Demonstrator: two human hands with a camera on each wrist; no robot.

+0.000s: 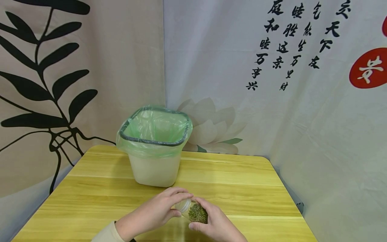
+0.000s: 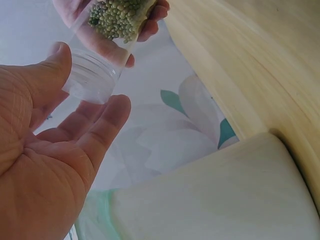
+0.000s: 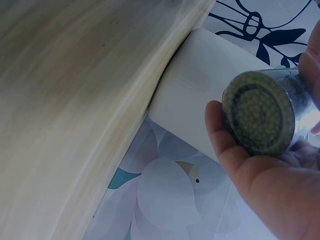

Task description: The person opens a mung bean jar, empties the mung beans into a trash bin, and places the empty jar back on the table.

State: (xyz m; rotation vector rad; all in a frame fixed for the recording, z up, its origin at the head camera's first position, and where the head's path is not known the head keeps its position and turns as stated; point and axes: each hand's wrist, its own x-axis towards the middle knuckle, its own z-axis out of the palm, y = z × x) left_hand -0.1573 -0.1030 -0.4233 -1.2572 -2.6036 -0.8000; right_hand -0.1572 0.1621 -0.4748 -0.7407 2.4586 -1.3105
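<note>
My right hand (image 1: 219, 220) grips a clear jar (image 1: 198, 213) partly filled with green beans, like mung beans. The jar is tilted onto its side above the table, its lid end toward the left hand. In the right wrist view the jar's round base (image 3: 257, 112) shows the beans through it. My left hand (image 1: 157, 207) holds the clear screw lid (image 2: 92, 77) at the jar's end, thumb on one side and fingers on the other. Between lid and beans there is a bare stretch of jar in the left wrist view.
A whitish bin (image 1: 155, 169) with a green bag (image 1: 145, 151) over its rim stands behind the hands, on the far left part of the wooden table (image 1: 242, 188). Printed cloth (image 1: 211, 60) hangs behind and beside the table.
</note>
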